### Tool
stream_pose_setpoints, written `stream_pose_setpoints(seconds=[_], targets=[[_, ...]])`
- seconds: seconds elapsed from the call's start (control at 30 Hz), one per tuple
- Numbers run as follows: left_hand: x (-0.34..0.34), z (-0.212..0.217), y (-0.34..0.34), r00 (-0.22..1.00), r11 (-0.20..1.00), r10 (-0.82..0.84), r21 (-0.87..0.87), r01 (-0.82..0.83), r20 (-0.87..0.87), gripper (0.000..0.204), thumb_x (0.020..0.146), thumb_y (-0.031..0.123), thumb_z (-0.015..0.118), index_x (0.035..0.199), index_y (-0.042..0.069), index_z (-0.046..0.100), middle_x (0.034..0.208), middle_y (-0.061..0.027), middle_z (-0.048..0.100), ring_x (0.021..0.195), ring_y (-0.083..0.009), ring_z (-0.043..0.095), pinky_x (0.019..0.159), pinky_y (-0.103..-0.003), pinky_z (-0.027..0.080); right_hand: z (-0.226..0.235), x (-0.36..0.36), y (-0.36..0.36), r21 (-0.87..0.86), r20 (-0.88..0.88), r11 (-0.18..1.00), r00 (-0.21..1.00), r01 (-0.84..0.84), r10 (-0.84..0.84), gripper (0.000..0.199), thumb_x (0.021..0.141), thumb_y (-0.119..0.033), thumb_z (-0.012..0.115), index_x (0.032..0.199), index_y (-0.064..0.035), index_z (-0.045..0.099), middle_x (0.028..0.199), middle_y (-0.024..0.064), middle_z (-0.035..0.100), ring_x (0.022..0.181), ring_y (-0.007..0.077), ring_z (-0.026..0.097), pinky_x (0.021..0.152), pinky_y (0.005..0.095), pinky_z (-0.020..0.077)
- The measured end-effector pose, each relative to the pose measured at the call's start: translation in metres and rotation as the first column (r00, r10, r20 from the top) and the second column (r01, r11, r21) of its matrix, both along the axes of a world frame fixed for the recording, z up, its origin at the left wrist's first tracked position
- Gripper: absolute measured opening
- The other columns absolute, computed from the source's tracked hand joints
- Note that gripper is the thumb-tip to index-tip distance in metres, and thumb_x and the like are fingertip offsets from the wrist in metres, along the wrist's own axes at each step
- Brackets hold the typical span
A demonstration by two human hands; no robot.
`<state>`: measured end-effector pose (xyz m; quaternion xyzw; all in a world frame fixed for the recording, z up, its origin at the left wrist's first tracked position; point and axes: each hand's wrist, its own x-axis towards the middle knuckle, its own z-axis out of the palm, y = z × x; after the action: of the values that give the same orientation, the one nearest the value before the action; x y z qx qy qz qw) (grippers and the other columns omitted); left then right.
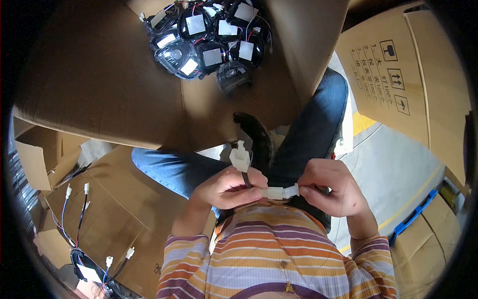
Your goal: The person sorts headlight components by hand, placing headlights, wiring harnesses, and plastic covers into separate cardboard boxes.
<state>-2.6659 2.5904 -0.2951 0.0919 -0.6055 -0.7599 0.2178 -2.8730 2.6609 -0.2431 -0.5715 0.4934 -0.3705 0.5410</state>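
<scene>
My left hand (230,187) pinches a white plastic wire connector (272,193) in front of my striped shirt. Thumb and fingers of my right hand (334,187) close on a paler, translucent connector (290,191). The two connectors meet end to end between my hands; whether they are fully locked, I cannot tell. Another white connector (240,158), on a short black-sleeved lead, stands up above my left fingers. Beyond it, a curved glossy black part (259,139) lies between my jeans-clad legs, partly hidden by the hands and connectors.
An open cardboard box (124,99) ahead holds several black lamps (211,52) with wires and white labels. At lower left, another wired lamp (89,271) with white connectors rests by a cardboard sheet (139,209). A printed carton (393,74) stands right, above a blue-edged stack (413,219).
</scene>
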Motion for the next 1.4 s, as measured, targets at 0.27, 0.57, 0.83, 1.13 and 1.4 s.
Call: stream_pose_setpoints(seconds=[0.27,0.57,0.83,1.13,1.4], targets=[[-0.012,-0.003,-0.001,0.987,1.0,0.001,0.006,-0.002,0.162,0.01,0.08,0.007,0.046,0.079,-0.001,0.051,0.063,-0.0088,0.051,0.051,-0.0156,0.048,0.046,-0.024,0.035,-0.005,0.004,0.001,0.015,-0.25,0.999,0.968,0.029,-0.024,0.012,0.061,0.0,0.057,0.071,-0.0023,0.05,0.061,0.0091,0.045,0.055,0.024,0.048,0.047,0.0313,0.0381],[-0.007,-0.002,0.007,0.932,0.974,0.225,-0.047,-0.221,0.285,0.021,0.08,0.004,0.044,0.1,0.0,0.051,0.067,-0.0065,0.055,0.052,-0.0108,0.051,0.047,-0.02,0.039,-0.006,-0.011,0.019,0.245,0.01,0.965,0.995,0.095,-0.101,0.014,0.07,0.001,0.053,0.084,0.0006,0.053,0.07,0.0101,0.055,0.057,0.0177,0.055,0.049,0.0245,0.0408],[0.006,-0.004,0.002,0.955,0.976,0.216,-0.023,-0.215,0.205,0.022,0.074,-0.004,0.048,0.095,-0.003,0.053,0.079,-0.0099,0.058,0.057,-0.0141,0.051,0.05,-0.023,0.039,-0.002,-0.018,0.011,0.18,0.069,0.981,0.993,0.078,-0.092,0.005,0.069,0.0,0.055,0.074,-0.0005,0.053,0.07,0.0066,0.055,0.06,0.0125,0.053,0.052,0.0227,0.0404],[0.007,-0.008,-0.004,0.982,0.974,0.127,-0.204,-0.097,0.137,0.017,0.07,-0.002,0.051,0.087,-0.001,0.055,0.077,-0.01,0.058,0.054,-0.0158,0.045,0.051,-0.026,0.034,0.0,-0.016,0.002,0.191,0.138,0.972,0.976,0.139,-0.167,0.005,0.064,0.0,0.056,0.068,-0.0004,0.054,0.068,0.0076,0.051,0.063,0.0174,0.049,0.057,0.0245,0.0386],[0.007,-0.005,-0.004,0.971,0.984,0.151,-0.124,-0.129,0.187,0.016,0.071,-0.002,0.053,0.086,0.0,0.055,0.078,-0.0082,0.058,0.054,-0.0105,0.05,0.045,-0.02,0.038,-0.003,-0.018,0.003,0.113,0.081,0.986,0.988,0.121,-0.131,0.004,0.066,0.002,0.055,0.069,0.0001,0.054,0.069,0.0057,0.052,0.062,0.0142,0.049,0.051,0.0227,0.0382]])
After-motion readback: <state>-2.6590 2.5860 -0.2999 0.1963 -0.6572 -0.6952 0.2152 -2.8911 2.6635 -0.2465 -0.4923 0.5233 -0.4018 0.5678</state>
